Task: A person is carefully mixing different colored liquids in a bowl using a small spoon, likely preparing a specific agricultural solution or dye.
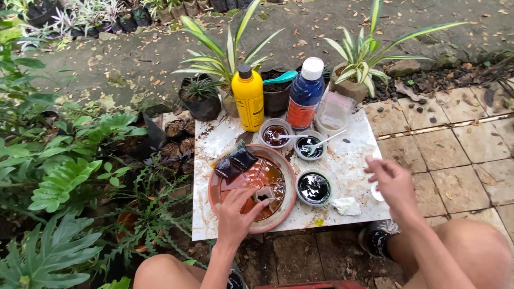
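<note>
My left hand rests over the near rim of a round terracotta dish holding brown liquid, its fingertips touching a small pale piece in the liquid. Two small dark sachets lie on the dish's far left edge. My right hand hovers above the right edge of the white tile slab, fingers loosely curled, holding nothing that I can see. A small cup of black liquid stands between the hands.
A yellow bottle and a blue bottle with a white cap stand at the slab's back, with two small cups with spoons before them. Potted plants crowd the left and back. Paving tiles lie to the right.
</note>
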